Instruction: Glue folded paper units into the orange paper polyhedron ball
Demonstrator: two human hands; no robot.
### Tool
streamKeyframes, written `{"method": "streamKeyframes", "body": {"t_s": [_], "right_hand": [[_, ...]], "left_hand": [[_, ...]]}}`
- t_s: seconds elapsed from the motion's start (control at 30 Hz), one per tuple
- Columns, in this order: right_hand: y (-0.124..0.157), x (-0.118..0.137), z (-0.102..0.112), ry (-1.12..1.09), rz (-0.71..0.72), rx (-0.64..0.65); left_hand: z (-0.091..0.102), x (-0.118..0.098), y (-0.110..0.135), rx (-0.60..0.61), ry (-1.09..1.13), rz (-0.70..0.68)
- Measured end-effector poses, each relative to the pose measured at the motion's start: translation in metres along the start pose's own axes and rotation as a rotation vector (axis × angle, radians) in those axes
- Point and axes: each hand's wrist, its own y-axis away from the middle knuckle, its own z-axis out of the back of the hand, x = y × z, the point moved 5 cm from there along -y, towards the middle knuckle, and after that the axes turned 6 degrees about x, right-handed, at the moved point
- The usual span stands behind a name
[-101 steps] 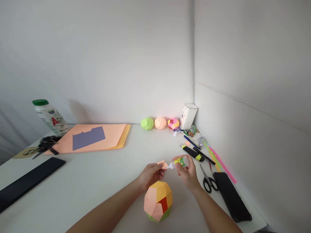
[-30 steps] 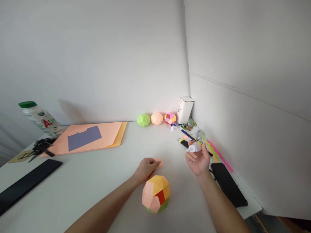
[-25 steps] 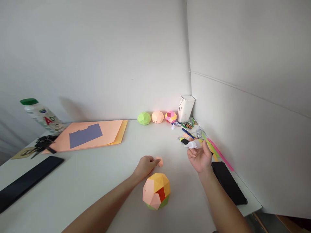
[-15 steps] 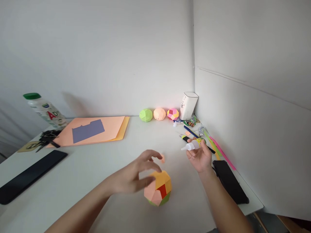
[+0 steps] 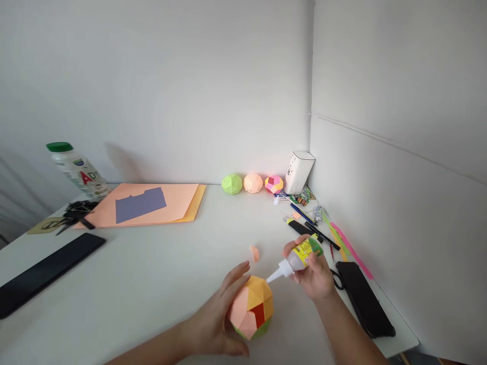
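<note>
My left hand is cupped round the left side of a faceted paper ball in peach, yellow, red and green, which rests on the white table. My right hand grips a small glue bottle with a yellow-green label. Its white nozzle points down-left, just above the ball's top right. A small peach paper piece lies loose on the table behind the ball, apart from both hands.
Three small paper balls and a white box line the back wall. Pens, paper strips, scissors and a black phone lie along the right edge. Peach paper sheets, a bottle and a black bar are on the left.
My left hand let go of the small peach piece and moved back onto the large ball. My right hand brought the glue bottle from the right down toward the ball.
</note>
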Motion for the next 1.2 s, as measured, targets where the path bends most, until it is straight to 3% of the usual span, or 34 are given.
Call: {"method": "streamKeyframes", "body": {"t_s": [0.1, 0.17, 0.33, 0.5, 0.8, 1.03, 1.2], "right_hand": [[0.006, -0.004, -0.013, 0.033, -0.013, 0.087], [0.007, -0.012, -0.018, 0.014, -0.053, 0.073], [0.007, -0.043, -0.017, -0.118, -0.17, -0.143], [0.009, -0.056, -0.019, -0.203, -0.172, -0.262], [0.007, -0.055, -0.02, -0.218, -0.156, -0.27], [0.006, -0.029, -0.012, 0.019, -0.004, -0.241], [0.009, -0.017, -0.011, 0.174, 0.071, -0.16]], "left_hand": [[-0.004, -0.003, -0.005, -0.092, 0.034, -0.039], [-0.006, -0.005, -0.008, -0.106, 0.048, -0.047], [-0.01, -0.001, -0.007, -0.096, 0.073, 0.032], [-0.012, 0.005, -0.008, -0.063, 0.079, 0.095], [-0.007, 0.003, -0.013, -0.097, 0.294, 0.108], [-0.007, -0.005, -0.016, -0.092, 0.599, 0.155], [0.009, -0.008, -0.016, -0.226, 0.297, 0.121]]}}
